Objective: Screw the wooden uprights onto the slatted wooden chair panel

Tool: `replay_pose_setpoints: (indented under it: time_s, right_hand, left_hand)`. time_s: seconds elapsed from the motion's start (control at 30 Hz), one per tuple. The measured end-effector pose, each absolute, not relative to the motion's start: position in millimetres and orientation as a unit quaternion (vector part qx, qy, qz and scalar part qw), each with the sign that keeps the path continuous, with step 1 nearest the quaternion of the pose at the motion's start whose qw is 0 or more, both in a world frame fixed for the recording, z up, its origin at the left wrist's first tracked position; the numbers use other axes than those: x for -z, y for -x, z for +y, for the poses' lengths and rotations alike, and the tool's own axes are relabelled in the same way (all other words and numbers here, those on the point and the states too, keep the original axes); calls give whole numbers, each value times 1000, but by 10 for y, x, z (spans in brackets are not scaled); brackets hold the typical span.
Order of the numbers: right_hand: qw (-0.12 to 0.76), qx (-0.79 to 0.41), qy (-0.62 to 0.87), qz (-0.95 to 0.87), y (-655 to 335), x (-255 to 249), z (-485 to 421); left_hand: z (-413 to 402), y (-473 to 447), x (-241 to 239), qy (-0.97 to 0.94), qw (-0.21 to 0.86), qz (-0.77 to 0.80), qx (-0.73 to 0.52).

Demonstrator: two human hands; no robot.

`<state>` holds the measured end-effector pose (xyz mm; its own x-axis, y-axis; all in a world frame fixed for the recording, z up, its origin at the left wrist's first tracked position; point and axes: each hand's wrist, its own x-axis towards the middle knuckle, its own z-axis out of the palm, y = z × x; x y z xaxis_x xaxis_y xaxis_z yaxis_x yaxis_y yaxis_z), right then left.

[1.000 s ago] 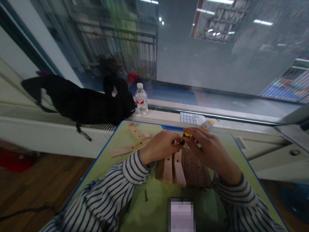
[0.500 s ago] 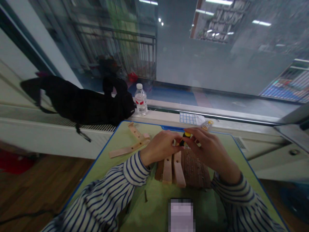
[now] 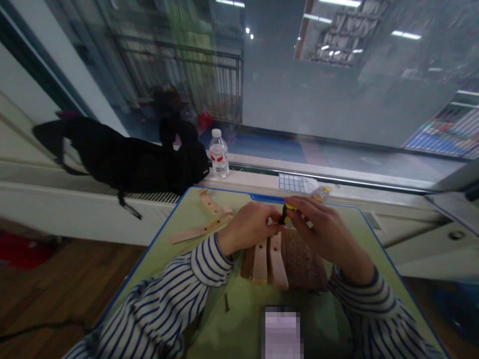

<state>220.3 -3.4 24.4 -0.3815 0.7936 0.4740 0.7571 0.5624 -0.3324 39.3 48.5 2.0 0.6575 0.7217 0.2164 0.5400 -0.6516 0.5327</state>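
Against the earlier frames almost nothing has shifted: both hands sit in the same spot over the wooden slats (image 3: 266, 259), and only the small yellow-and-black tool (image 3: 285, 213) pinched between them looks tipped a little more and shows less yellow than half a second ago.

Taking the slats as the landmark and going left to right: far to their left and behind, on the sill, lies a black bag (image 3: 127, 159), with a water bottle (image 3: 219, 154) standing just beside its right end. Nearer, left of the slats on the green mat (image 3: 175, 259), rest loose wooden strips (image 3: 204, 224). The left hand (image 3: 249, 228) is curled directly above the slats' far ends, its fingertips closed on the tool. The tool is at the far end of the slats, between the two hands. The right hand (image 3: 322, 232) meets it from the right, fingers bent and gripping the tool's upper part. Under that hand, touching the slats' right side, lies a darker perforated board (image 3: 303, 264).

The tool's tip is hidden by the fingers. What it touches cannot be told. A small dark screw (image 3: 226, 302) lies on the mat in front of the slats.
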Motion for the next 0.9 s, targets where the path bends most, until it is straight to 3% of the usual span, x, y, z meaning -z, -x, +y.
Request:
replay_pose_setpoints:
  time_s: [0.43,0.9]
  right_hand:
    - [298,-21,493,-817,-2213,-218,-24]
    - [289,-12,485,-825,-2219,-236,-33]
  left_hand:
    - [481,-385,-11,-879,277,333,-199]
    - [494,-374,-30,-880,241,357,-198]
